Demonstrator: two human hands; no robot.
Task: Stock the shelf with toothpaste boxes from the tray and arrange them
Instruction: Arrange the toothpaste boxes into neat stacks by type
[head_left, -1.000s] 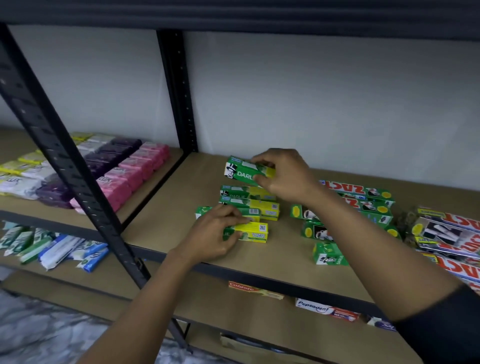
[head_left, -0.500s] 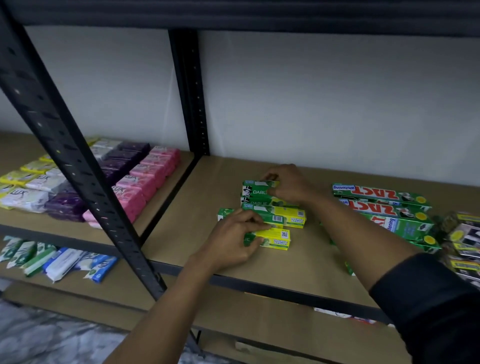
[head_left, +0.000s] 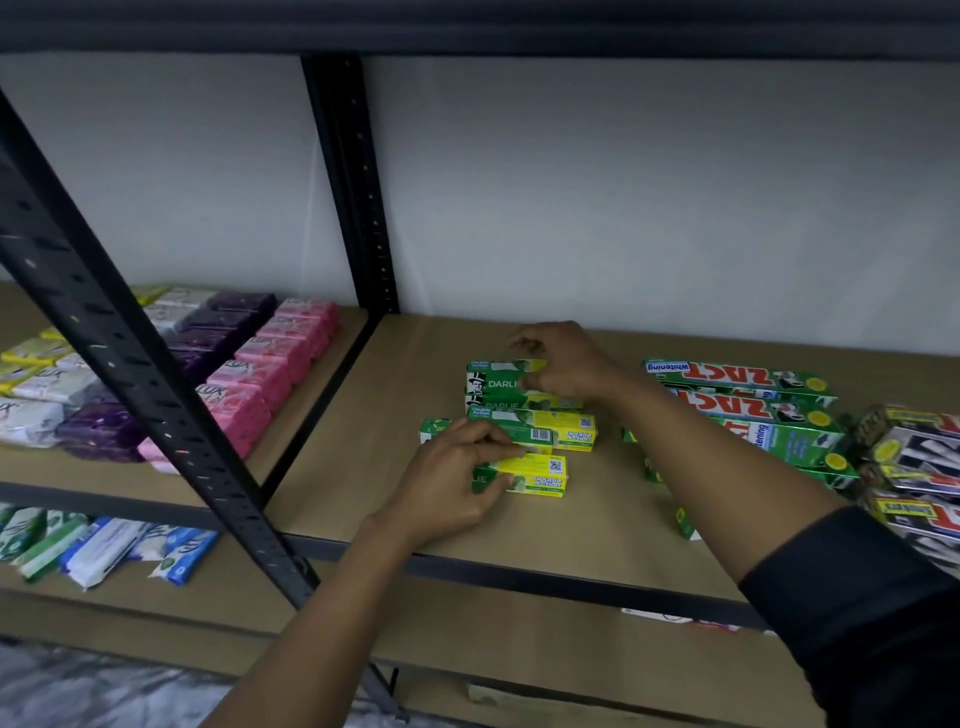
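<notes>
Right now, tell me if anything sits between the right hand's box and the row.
Nothing visible does. The right hand grips the box right against the row's next Darlie box; only bare shelf lies behind it.

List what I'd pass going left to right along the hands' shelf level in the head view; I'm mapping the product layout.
White soap packs, purple soap packs, pink soap packs, rear black upright, Darlie toothpaste boxes, Zact toothpaste boxes.

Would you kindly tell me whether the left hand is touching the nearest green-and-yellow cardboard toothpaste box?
Touching. The head view shows the left hand with fingers over the top and thumb against the front of the nearest green-and-yellow cardboard toothpaste box.
</notes>
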